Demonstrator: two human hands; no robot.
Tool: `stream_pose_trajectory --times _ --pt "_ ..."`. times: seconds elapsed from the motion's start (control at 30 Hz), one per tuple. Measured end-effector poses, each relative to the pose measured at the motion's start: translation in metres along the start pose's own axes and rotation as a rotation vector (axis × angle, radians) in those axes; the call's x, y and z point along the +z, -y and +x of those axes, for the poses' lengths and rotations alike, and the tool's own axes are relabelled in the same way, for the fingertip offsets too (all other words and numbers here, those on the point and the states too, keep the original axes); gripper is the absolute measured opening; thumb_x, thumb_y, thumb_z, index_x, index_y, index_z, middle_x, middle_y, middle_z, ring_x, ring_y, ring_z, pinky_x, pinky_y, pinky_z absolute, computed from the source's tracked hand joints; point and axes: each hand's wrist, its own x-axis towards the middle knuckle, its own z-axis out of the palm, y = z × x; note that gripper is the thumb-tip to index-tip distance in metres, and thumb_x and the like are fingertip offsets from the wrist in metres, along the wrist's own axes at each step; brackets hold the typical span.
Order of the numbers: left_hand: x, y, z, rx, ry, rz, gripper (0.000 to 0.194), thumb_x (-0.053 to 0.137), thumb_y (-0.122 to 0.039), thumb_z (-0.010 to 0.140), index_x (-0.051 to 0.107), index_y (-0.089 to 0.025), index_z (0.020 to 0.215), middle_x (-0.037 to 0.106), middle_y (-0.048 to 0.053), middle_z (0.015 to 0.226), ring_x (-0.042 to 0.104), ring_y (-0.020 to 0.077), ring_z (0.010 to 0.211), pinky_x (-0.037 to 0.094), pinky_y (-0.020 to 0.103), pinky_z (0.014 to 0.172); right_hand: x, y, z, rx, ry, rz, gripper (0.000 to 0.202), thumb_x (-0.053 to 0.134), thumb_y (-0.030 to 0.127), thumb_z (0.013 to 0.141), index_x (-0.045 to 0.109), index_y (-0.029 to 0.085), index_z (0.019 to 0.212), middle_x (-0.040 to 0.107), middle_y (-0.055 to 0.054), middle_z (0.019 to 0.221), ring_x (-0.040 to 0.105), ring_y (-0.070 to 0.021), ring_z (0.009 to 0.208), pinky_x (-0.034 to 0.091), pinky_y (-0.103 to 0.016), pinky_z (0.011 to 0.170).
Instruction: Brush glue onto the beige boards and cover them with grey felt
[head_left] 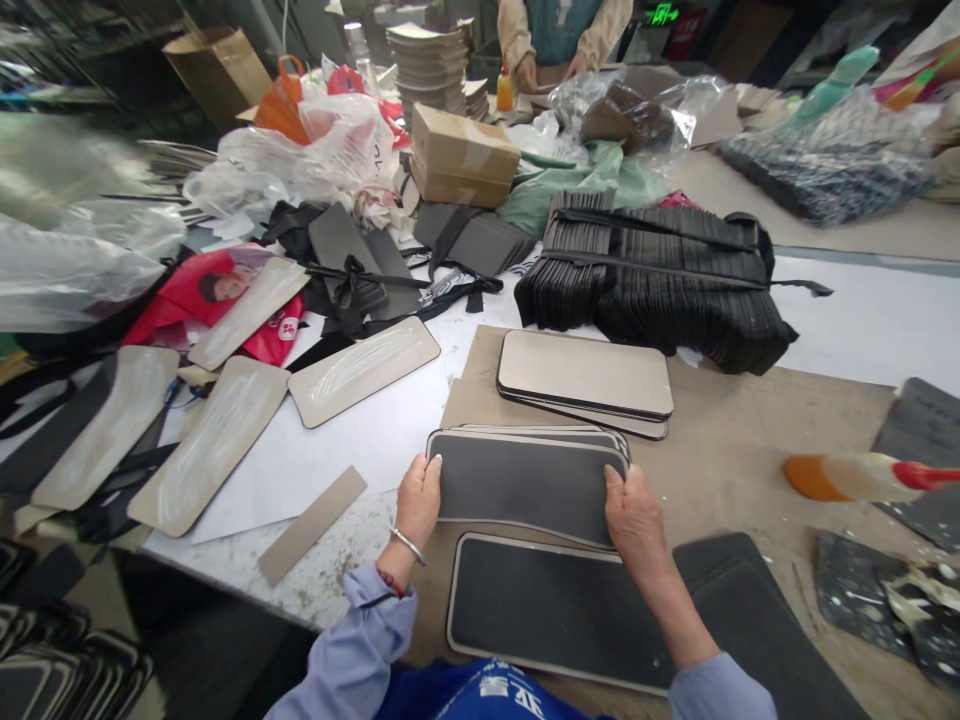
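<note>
My left hand grips the left end of a small stack of dark grey rounded panels with pale edges, its thumb on top. At the right end, my right hand holds the same stack, thumb also on the upper face. The stack is slightly fanned at its far edge. Nearer my body lies another dark panel with a pale border, partly under my right forearm. Just beyond the held stack, beige panels rest on the brown board.
Glue-streaked panels lie at left, near a beige strip. A strapped black bundle sits behind. At right are a glue bottle and dark sheets. Beyond are a cardboard box, plastic bags and a person.
</note>
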Motion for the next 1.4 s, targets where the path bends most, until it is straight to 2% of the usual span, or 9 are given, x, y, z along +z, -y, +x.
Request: stream_pose_trajectory --times 0.2,0.47,0.7,0.9,1.27,1.4 --pt "-0.001 -0.002 -0.006 0.035 -0.052 0.135 0.023 0.041 -0.037 0.08 0.046 -0.021 0.064 0.048 -0.001 0.061 0.044 0.0157 0.061 0.037 0.029 0.063 -0.006 0.0 -0.003 0.019 0.007 0.034 0.037 0.02 0.053 0.085 0.034 0.023 0.069 0.043 -0.002 0.057 0.042 -0.0173 0.05 0.029 -0.029 0.05" --pt "-0.005 0.002 -0.01 0.013 0.052 -0.012 0.021 0.045 -0.039 0.079 0.053 -0.02 0.075 0.055 0.001 0.073 0.05 0.018 0.074 0.04 0.031 0.073 -0.015 -0.007 0.001 0.067 0.041 0.071 0.037 0.025 0.057 0.08 0.033 0.024 0.066 0.046 -0.003 0.056 0.043 -0.0167 0.051 0.032 -0.029 0.051" --pt "-0.001 0.002 -0.007 0.014 0.084 -0.043 0.02 0.047 -0.038 0.078 0.054 -0.019 0.075 0.055 0.0 0.072 0.05 0.0168 0.072 0.04 0.029 0.072 -0.016 -0.014 0.012 0.109 0.1 0.08 0.034 0.025 0.055 0.078 0.032 0.025 0.065 0.045 -0.002 0.059 0.044 -0.0179 0.056 0.034 -0.03 0.055" --pt "0.007 0.001 0.004 0.037 0.052 0.056 0.019 0.048 -0.035 0.076 0.048 -0.02 0.064 0.05 -0.002 0.063 0.046 0.0152 0.063 0.038 0.029 0.066 -0.012 -0.017 0.024 0.094 0.162 0.138 0.033 0.025 0.054 0.078 0.035 0.024 0.067 0.051 -0.005 0.065 0.048 -0.0201 0.064 0.037 -0.031 0.061" --pt "0.01 -0.009 0.008 0.06 0.054 0.114 0.021 0.048 -0.038 0.075 0.046 -0.021 0.063 0.046 -0.004 0.059 0.041 0.014 0.06 0.033 0.027 0.061 -0.012 -0.017 0.03 0.118 0.151 0.08 0.048 0.025 0.066 0.078 0.04 0.023 0.065 0.05 -0.003 0.059 0.045 -0.017 0.056 0.032 -0.028 0.055" --pt "0.01 -0.011 0.011 0.056 0.069 0.162 0.025 0.05 -0.037 0.074 0.04 -0.021 0.057 0.037 -0.006 0.054 0.035 0.0122 0.056 0.029 0.025 0.056 -0.011 -0.017 0.032 0.13 0.143 0.025 0.048 0.028 0.068 0.077 0.04 0.023 0.066 0.049 -0.003 0.059 0.045 -0.0175 0.057 0.031 -0.028 0.056"
